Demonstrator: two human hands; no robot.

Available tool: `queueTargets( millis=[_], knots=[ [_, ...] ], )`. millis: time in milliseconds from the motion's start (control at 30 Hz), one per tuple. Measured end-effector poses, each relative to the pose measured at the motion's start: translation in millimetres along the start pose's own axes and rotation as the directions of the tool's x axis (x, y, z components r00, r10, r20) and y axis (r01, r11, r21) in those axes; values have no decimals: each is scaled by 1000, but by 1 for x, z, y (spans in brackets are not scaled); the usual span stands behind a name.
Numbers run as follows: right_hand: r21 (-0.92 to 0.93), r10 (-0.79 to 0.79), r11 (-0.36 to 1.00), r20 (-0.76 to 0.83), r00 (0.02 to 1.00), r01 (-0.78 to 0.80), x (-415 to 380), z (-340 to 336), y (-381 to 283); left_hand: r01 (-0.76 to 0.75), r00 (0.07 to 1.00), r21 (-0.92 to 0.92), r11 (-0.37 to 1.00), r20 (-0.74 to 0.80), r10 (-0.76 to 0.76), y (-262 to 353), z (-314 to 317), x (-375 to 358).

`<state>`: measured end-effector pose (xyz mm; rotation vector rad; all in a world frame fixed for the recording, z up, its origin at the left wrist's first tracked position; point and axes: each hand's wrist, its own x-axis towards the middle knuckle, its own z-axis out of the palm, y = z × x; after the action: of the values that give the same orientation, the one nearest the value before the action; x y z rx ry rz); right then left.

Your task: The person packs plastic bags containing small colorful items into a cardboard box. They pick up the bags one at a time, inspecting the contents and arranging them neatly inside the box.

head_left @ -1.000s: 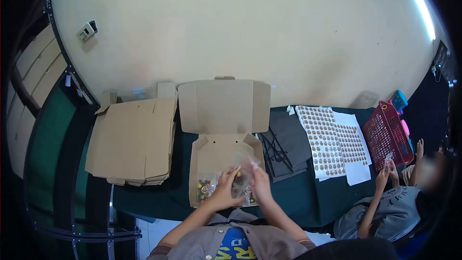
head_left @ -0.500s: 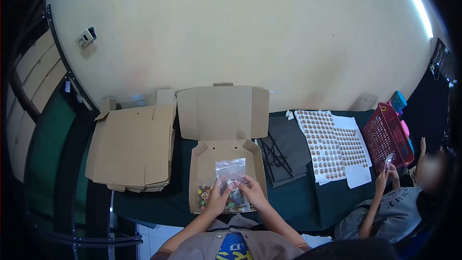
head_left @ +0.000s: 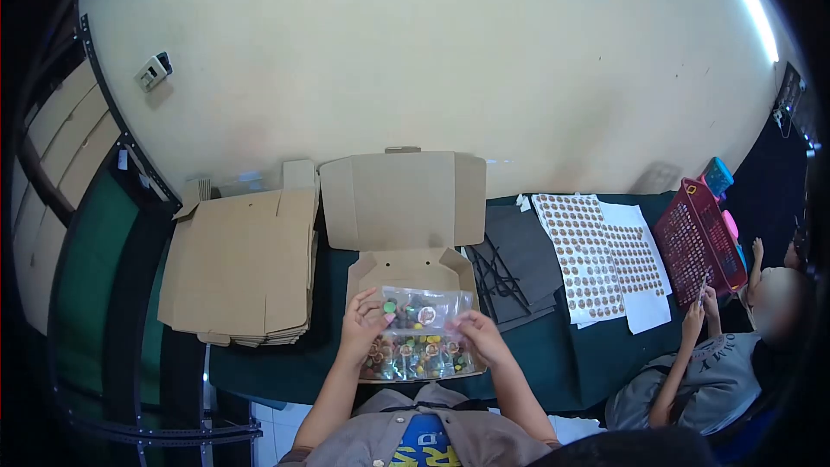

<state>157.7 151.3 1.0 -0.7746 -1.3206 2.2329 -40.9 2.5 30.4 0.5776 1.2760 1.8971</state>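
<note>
A clear plastic zip bag of colourful candies (head_left: 410,311), bearing a round sticker, is turned sideways above an open cardboard box (head_left: 367,272). My left hand (head_left: 361,330) holds the bag's left end, thumb on the front and fingers partly spread behind it. At the other end, my right hand (head_left: 481,337) pinches the bag's edge between thumb and fingers. Beneath, several similar candy bags (head_left: 419,359) with round stickers lie in the front of the box. The box's lid (head_left: 402,203) stands raised toward the wall.
Left of the box is a stack of flat cardboard boxes (head_left: 238,264). To the right lie dark paper bags (head_left: 519,264), sticker sheets (head_left: 584,251) and a red plastic basket (head_left: 700,238). A co-worker (head_left: 705,372) sits at the right, holding a small item.
The candy bag has turned from upright to sideways and moved up slightly. My hands have moved apart, one to each end of it, uncovering the bags in the box.
</note>
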Motion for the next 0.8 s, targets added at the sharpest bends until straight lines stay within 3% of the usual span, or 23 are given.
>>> queueTargets(
  millis=[67, 133, 167, 200, 233, 300, 367, 433, 500, 633, 733, 767, 800],
  knots=[
    [42, 65, 997, 87, 994, -69, -2, 7, 10, 40, 999, 0, 999, 33, -40, 4, -3, 1],
    [207, 195, 945, 266, 944, -254, -6, 17, 19, -86, 966, -160, 983, 229, 121, 8, 7, -5],
    [275, 256, 899, 302, 918, -341, -9, 21, 24, -84, 967, -159, 984, 227, 119, 13, 14, -8],
    [275, 259, 898, 303, 917, -344, -10, 25, 29, -252, 939, 50, 966, 253, 232, 19, 22, -12],
    [212, 300, 888, 408, 862, -409, -10, 30, 32, -409, 894, 249, 878, 303, 331, 22, 28, -14],
    [116, 337, 878, 539, 772, -464, -10, 36, 42, -381, 909, 233, 895, 272, 317, 15, 32, -15],
    [185, 342, 862, 476, 810, -472, -8, 38, 55, -352, 923, 215, 911, 244, 299, 13, 32, -19],
    [256, 346, 845, 409, 845, -470, -9, 39, 52, -152, 966, 100, 983, 226, 127, 17, 30, -23],
    [132, 329, 886, 500, 801, -445, -12, 36, 44, -204, 953, 122, 971, 250, 169, 24, 30, -22],
    [186, 292, 887, 481, 827, -422, -9, 33, 51, -310, 929, 104, 945, 243, 278, 21, 33, -18],
    [256, 287, 885, 357, 889, -388, -9, 36, 46, -285, 950, 61, 957, 147, 274, 15, 32, -16],
    [261, 242, 916, 243, 939, -304, -6, 33, 47, -285, 951, 60, 957, 145, 274, 13, 29, -16],
    [255, 190, 942, 127, 974, -217, -5, 33, 42, -139, 985, 3, 990, 100, 138, 12, 23, -14]
  ],
)
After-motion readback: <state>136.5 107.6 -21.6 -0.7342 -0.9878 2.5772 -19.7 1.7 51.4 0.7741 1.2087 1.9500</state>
